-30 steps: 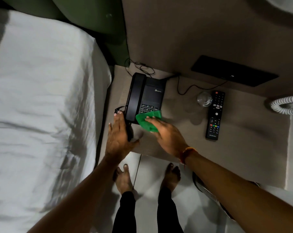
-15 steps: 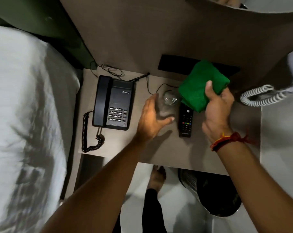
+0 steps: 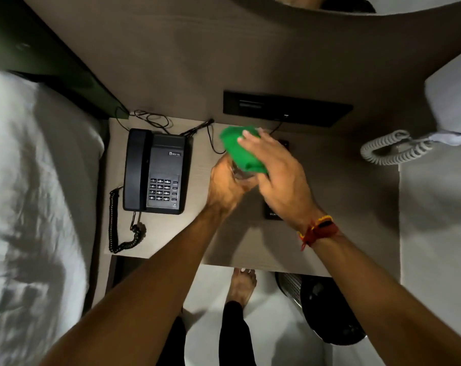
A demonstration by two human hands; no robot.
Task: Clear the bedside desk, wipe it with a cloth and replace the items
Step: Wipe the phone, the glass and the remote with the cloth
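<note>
On the brown bedside desk point(image 3: 329, 207) a black telephone point(image 3: 155, 170) sits at the left with its coiled cord point(image 3: 115, 220) hanging by the front edge. My left hand point(image 3: 226, 186) grips a clear glass point(image 3: 241, 175) above the middle of the desk; the glass is mostly hidden. My right hand point(image 3: 277, 170) holds a green cloth point(image 3: 240, 151) against the top of the glass. A black remote point(image 3: 273, 213) lies under my right hand, only its near end and far tip showing.
A white bed point(image 3: 33, 207) borders the desk on the left. A black socket panel point(image 3: 287, 109) is on the wall behind, with thin cables point(image 3: 150, 120) near the phone. A grey coiled cord point(image 3: 390, 149) hangs at the right. A mesh bin point(image 3: 327, 307) stands below the desk's front edge.
My left hand has closed round the glass and lifted it. My right hand has brought the green cloth leftward from over the remote onto the glass.
</note>
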